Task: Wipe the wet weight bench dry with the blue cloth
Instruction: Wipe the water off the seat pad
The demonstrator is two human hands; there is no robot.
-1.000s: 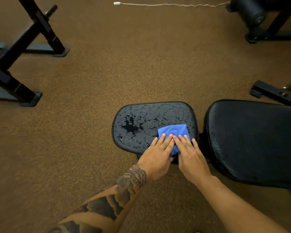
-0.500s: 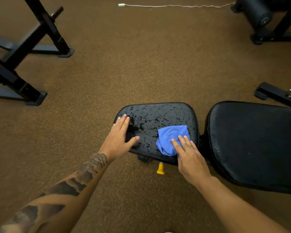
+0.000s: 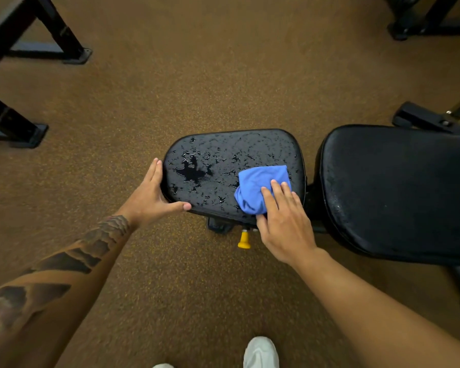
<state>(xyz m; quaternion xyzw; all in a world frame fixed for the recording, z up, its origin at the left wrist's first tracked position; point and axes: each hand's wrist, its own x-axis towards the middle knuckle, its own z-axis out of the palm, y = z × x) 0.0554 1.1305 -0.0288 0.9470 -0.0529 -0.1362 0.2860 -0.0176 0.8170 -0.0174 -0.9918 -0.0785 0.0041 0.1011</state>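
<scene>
The black seat pad (image 3: 223, 155) of the weight bench is covered with water drops and one larger puddle on its left half. A bunched blue cloth (image 3: 258, 184) lies on the pad's right near corner. My right hand (image 3: 284, 221) presses flat on the cloth's near edge, fingers spread over it. My left hand (image 3: 150, 197) rests against the pad's left near corner, fingers along the edge and thumb along the front rim. The black back pad (image 3: 398, 192) sits to the right, with fine droplets near its left edge.
A yellow adjustment knob (image 3: 244, 240) hangs under the seat pad. Black rack legs (image 3: 16, 128) stand at the left, more black frame feet (image 3: 422, 120) at the right and far right. My white shoe (image 3: 260, 351) is at the bottom. The floor is brown speckled rubber.
My left hand left the cloth and moved left to the pad's left near corner. The right hand stays on the cloth, which has shifted little.
</scene>
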